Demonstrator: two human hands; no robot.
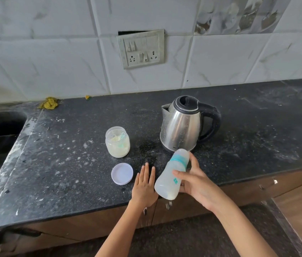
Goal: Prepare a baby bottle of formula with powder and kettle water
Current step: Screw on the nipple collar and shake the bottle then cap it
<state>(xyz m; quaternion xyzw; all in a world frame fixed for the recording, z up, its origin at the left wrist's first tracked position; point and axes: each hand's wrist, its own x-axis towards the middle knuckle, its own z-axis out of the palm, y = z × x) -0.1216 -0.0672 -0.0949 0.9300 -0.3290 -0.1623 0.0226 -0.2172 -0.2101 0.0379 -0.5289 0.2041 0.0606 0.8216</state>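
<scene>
From the head view, the right hand (196,180) grips the baby bottle (172,175) around its middle, fingers and thumb curled round it, holding it tilted above the front edge of the counter (257,127) with its capped, teal-ringed top leaning toward the kettle (181,125). A little pale, milky liquid pools in the bottle's lower end. The left hand (144,186) lies flat on the counter, fingers straight, holding nothing, just beside the bottle's base and near the loose jar lid (122,173). The open formula jar (117,141) stands beyond the lid, partly filled with powder; what looks like a scoop sits inside.

The step appears to be mixing. To do it well, the cap should be checked tight, and the bottle swirled or shaken firmly until no clumps cling to the wall. A firm grip matters, since the smooth plastic could slip. The jar still needs its lid.
</scene>
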